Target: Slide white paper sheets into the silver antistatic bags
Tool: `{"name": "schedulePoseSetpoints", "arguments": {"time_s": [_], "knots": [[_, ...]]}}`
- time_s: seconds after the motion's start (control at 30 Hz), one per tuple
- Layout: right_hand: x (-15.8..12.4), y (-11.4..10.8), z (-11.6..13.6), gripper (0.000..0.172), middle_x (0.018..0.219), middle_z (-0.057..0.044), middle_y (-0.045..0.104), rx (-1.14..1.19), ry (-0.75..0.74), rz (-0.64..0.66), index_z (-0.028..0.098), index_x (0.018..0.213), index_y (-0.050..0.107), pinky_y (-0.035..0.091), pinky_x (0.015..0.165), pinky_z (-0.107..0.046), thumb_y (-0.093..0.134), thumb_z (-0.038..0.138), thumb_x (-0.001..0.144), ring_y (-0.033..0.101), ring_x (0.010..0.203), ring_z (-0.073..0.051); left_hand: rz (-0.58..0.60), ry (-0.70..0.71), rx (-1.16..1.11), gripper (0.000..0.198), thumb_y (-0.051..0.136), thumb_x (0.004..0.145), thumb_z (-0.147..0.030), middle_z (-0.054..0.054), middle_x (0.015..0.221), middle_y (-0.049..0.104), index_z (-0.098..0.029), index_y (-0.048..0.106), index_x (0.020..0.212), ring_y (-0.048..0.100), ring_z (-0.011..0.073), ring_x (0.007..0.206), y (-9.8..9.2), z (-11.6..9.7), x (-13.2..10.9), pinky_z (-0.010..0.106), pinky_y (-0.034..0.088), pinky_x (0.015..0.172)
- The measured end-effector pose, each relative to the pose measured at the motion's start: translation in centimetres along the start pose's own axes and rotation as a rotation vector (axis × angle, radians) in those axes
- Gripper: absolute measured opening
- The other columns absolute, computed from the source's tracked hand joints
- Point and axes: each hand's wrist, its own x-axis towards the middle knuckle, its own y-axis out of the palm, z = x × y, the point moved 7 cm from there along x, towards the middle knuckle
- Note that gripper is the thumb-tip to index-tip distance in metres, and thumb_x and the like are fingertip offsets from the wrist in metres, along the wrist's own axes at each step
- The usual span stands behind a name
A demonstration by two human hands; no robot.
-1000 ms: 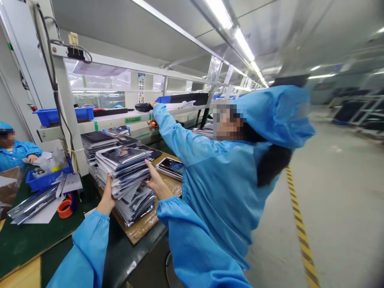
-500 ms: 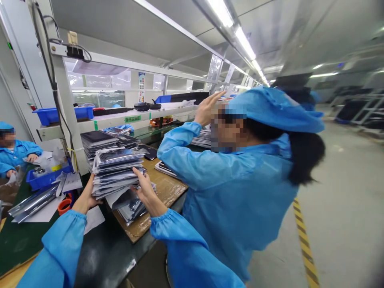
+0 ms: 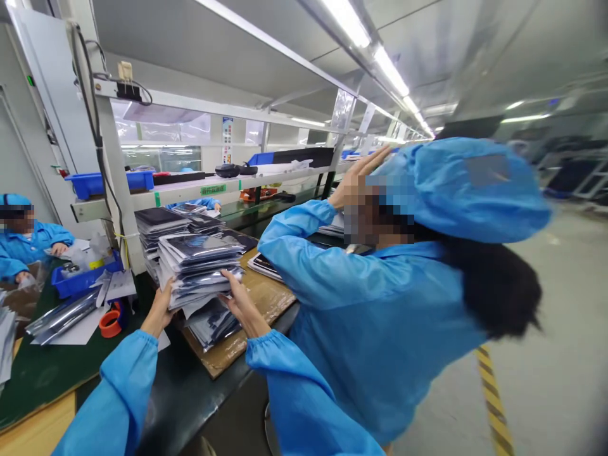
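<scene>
Change since earlier frame: co-worker's raised hand [image 3: 358, 177] has gone from the shelf to the cap brim; the held stack has been lifted off the lower pile.
Left hand [image 3: 159, 310]: open palm pressed flat against the left edge of the stack of bagged items [image 3: 199, 269], fingers spread along its side.
Right hand [image 3: 240, 303]: fingers curled under and against the right edge of the same stack, thumb on its side; the stack is clamped between both hands.
Stack position: held just above the remaining pile [image 3: 213, 323], which lies on the cardboard sheet [image 3: 256, 310] at the near edge of the bench [image 3: 190, 392].
Left of stack: orange tape roll [image 3: 110, 323], loose silver bags [image 3: 61, 316] and a blue tray [image 3: 78, 278] on the green mat.
Behind stack: second pile of bagged items [image 3: 159, 221], against the rack upright.
Right of stack: co-worker in blue gown [image 3: 380, 316], close beside the wearer, elbow over the bench.
Shelf above: blue bin [image 3: 109, 182] and dark handheld devices [image 3: 235, 170].
Far left: another person [image 3: 28, 240], seated across the bench.
</scene>
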Motion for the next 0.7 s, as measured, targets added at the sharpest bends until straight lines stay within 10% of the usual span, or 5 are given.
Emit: {"name": "schedulePoseSetpoints", "arguments": {"time_s": [0.4, 0.53, 0.7], "knots": [[-9.8, -4.0, -2.0, 0.043, 0.091, 0.004, 0.072, 0.038, -0.144, -0.012, 0.025, 0.093, 0.063, 0.054, 0.074, -0.029, 0.082, 0.034, 0.055, 0.065, 0.097, -0.022, 0.001, 0.331, 0.009, 0.073, 0.081, 0.054, -0.047, 0.009, 0.096, 0.068, -0.014, 0.056, 0.114, 0.064, 0.0207, 0.08, -4.3, 1.8, -8.2, 0.028, 0.05, 0.068], [-15.8, -7.6, -5.5, 0.05, 0.097, 0.003, 0.073, -0.057, -0.065, -0.056, 0.027, 0.097, 0.062, 0.05, 0.088, -0.031, 0.082, 0.042, 0.053, 0.063, 0.104, -0.022, -0.065, 0.366, 0.06, 0.076, 0.08, 0.055, -0.047, 0.011, 0.121, 0.063, -0.018, 0.056, 0.121, 0.058, 0.0285, 0.111, -8.6, 3.0, -14.9, 0.031, 0.049, 0.089], [-21.9, -13.4, -13.4, 0.032, 0.082, -0.001, 0.076, -0.377, 0.009, -0.014, 0.027, 0.088, 0.065, 0.053, 0.071, -0.035, 0.074, 0.047, 0.065, 0.069, 0.086, -0.027, -0.261, 0.353, 0.288, 0.079, 0.076, 0.058, -0.054, 0.009, 0.141, 0.05, -0.021, 0.055, 0.128, 0.036, 0.0326, 0.135, -17.1, 6.3, -23.3, 0.035, 0.035, 0.109]]}}
